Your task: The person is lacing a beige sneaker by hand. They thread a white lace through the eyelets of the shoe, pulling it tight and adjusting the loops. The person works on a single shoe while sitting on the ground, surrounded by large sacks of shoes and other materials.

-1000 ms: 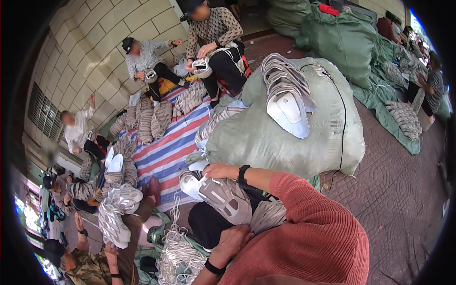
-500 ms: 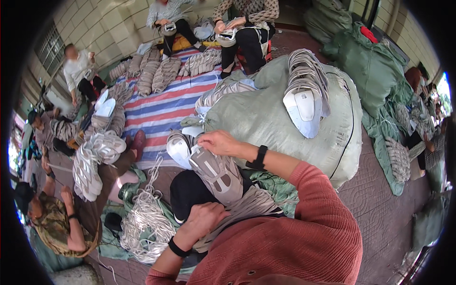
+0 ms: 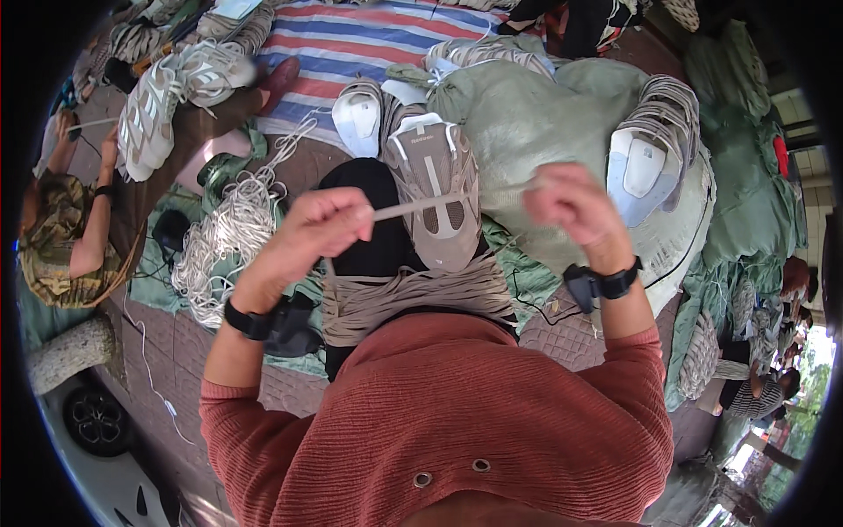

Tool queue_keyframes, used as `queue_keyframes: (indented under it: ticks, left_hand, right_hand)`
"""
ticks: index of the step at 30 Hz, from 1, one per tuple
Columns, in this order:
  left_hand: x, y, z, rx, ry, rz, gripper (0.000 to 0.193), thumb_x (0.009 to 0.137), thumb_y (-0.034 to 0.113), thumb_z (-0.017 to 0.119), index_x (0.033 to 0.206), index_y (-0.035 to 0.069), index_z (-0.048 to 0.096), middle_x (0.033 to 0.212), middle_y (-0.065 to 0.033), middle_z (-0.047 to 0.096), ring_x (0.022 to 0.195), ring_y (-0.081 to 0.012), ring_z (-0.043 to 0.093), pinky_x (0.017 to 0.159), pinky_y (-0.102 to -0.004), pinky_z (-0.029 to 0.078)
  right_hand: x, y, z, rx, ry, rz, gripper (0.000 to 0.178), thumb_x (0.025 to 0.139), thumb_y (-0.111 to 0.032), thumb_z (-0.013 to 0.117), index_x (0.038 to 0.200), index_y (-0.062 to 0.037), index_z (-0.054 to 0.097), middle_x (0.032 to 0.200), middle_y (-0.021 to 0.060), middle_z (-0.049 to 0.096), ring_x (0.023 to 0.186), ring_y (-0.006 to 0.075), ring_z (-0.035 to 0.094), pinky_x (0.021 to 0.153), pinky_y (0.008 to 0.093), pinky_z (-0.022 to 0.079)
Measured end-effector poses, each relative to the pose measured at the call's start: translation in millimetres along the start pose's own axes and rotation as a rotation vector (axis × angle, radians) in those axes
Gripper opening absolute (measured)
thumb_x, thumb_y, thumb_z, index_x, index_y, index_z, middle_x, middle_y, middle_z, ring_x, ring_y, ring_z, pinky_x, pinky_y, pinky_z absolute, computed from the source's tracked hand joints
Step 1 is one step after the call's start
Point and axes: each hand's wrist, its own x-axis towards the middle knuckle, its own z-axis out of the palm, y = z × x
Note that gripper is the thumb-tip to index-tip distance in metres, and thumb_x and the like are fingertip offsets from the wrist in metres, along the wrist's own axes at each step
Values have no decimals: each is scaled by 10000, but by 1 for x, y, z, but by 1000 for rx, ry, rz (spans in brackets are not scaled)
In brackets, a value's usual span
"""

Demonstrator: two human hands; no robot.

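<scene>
My left hand (image 3: 318,227) is closed on one end of a flat taupe shoelace (image 3: 413,205). The lace runs nearly straight across to my right hand (image 3: 566,204), closed on it too and a little blurred. Below the lace, a grey-brown shoe upper (image 3: 430,237) with mesh panels rests on my lap, its toe pointing toward me. A bundle of loose taupe shoelaces (image 3: 413,303) lies across my thighs, nearer my body. Just beyond the upper, a pale insole-like piece (image 3: 358,123) shows on other stacked uppers.
A large pale green sack (image 3: 527,114) stands ahead on the right, bearing a stack of shoe uppers (image 3: 650,158). White cord (image 3: 224,250) lies heaped at my left. A co-worker in camouflage (image 3: 70,228) sits far left. A striped sheet (image 3: 342,44) spreads ahead, and a car (image 3: 97,448) stands lower left.
My right hand has left the shoe upper and my left hand has risen off the lace bundle. Both now hold a shoelace stretched between them. The view has tilted down.
</scene>
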Motion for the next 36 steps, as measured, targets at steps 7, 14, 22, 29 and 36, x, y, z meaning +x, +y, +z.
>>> queue_keyframes:
  ticks: [7,14,22,29,36]
  left_hand:
    - [-62,-16,-100,-112,266,111,187,979,210,569,873,56,556,670,59,458,485,-1,281,435,-189,178]
    - [-12,24,-61,453,273,122,232,984,233,557,846,50,592,696,49,501,597,-38,412,526,-210,324]
    - [114,11,20,718,141,334,242,973,238,562,853,33,610,671,45,482,623,-76,416,566,-259,356]
    - [114,-56,-11,802,541,327,356,961,357,536,1017,12,605,953,-189,625,877,-349,610,812,-415,482]
    - [166,-99,31,1184,492,38,923,920,370,571,1497,-54,-11,1477,-426,113,1406,-517,167,1163,-458,202]
  right_hand:
    - [-68,-83,-111,-3,425,-487,356,934,-147,472,595,-139,364,515,-68,274,477,92,224,476,288,192]
    - [-53,-73,-141,-1907,1109,-63,224,921,-231,569,1059,-94,678,836,103,700,764,272,674,708,386,520]
    - [84,28,44,-33,100,-99,275,964,-250,594,1139,-46,651,1071,47,657,937,93,583,832,244,469]
    - [90,51,-4,-444,102,-52,198,935,-224,636,933,-42,713,855,-17,682,750,48,516,710,210,410]
    - [100,100,-23,-307,137,12,212,955,-239,609,887,-53,681,907,-12,626,876,79,529,828,245,406]
